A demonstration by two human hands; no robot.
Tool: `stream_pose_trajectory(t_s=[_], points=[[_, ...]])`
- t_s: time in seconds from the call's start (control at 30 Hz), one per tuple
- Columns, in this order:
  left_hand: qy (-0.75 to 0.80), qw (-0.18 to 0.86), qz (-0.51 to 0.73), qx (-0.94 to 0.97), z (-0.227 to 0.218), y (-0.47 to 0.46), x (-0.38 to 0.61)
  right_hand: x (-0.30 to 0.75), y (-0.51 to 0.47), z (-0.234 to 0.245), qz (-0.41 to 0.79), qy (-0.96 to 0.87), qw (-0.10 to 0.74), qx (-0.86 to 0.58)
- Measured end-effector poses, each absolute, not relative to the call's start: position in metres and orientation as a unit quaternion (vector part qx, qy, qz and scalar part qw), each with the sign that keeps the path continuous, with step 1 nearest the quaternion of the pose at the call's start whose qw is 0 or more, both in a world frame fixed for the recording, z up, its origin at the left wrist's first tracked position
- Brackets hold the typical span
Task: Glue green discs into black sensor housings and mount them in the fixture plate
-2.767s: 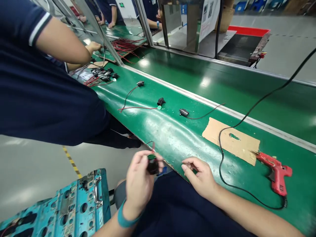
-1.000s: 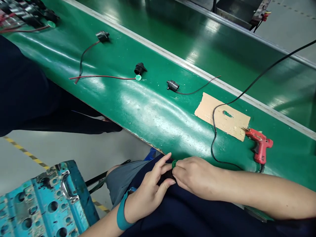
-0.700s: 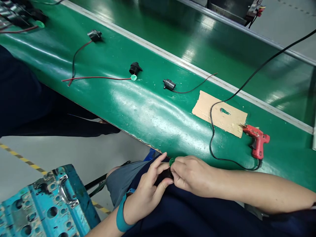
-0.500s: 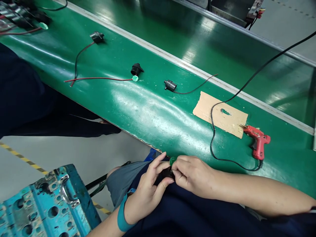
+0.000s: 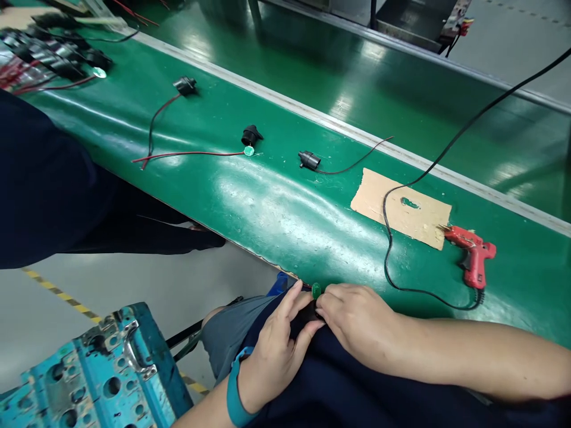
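My left hand (image 5: 279,342) is wrapped round a black plastic housing (image 5: 305,312) at the bench's near edge, thumb below it and fingers above. At its right end, the fingers of my right hand (image 5: 357,310) are pinched together against the housing; what they hold is hidden. A small green disc (image 5: 316,290) stands out between the two hands, just above the housing. Similar black parts lie farther up the bench: one housing (image 5: 309,160) with a thin dark wire, another housing (image 5: 252,135) beside a green disc (image 5: 248,151) on a red wire, and a third (image 5: 185,85).
A red glue gun (image 5: 473,252) lies at the right, its tip on a piece of cardboard (image 5: 401,208), and its black cable (image 5: 387,238) crosses the green bench (image 5: 276,214). Several black parts (image 5: 57,53) are heaped far left, near a person in dark clothes (image 5: 49,184). A blue metal block (image 5: 102,368) stands lower left.
The view has shifted slightly, so the bench things sit a little lower and to the right. My right hand has rolled over, its back now facing up more, with its fingertips still at the housing.
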State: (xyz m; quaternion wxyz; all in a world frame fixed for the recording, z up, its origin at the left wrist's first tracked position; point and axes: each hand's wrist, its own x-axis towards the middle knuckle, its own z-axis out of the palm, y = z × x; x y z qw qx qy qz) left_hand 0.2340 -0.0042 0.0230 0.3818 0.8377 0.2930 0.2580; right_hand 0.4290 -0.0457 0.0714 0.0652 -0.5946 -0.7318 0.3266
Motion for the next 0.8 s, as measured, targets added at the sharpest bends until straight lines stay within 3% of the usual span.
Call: stream_pose_trajectory(t_s=[0.27, 0.6, 0.8], points=[[0.29, 0.366, 0.278, 0.839, 0.025, -0.003, 0.236, 0.421, -0.048, 0.072, 0.332, -0.712, 0.081, -0.613], [0.279, 0.394, 0.317, 0.817, 0.019, -0.009, 0.234, 0.405, -0.063, 0.058, 0.3, -0.598, 0.271, -0.692], [0.288, 0.377, 0.311, 0.823, 0.022, -0.01, 0.231, 0.409, -0.064, 0.066, 0.353, -0.59, 0.288, -0.667]])
